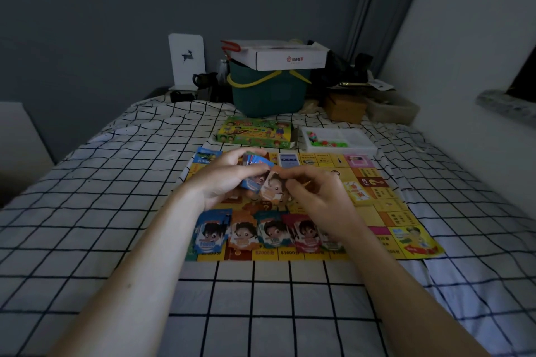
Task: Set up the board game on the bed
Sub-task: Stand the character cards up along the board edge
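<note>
A yellow game board (385, 203) lies flat on the checked bed. My left hand (223, 177) grips a stack of colourful play-money notes (255, 161) above the board's middle. My right hand (316, 194) pinches one orange note (272, 187) with a cartoon face, pulled off that stack. Several sorted piles of notes lie in a row along the board's near edge: blue (210, 230), orange (242, 235), teal (271, 233) and red (304, 233). A small card deck (358, 193) rests on the board's right side.
The green-yellow game box (255, 132) and a white tray (342, 142) with small coloured pieces sit beyond the board. Farther back stand a teal basket (266, 93) topped by a white carton (290, 56), a brown box (345, 107) and dark clutter. A white wall (464, 38) runs along the right.
</note>
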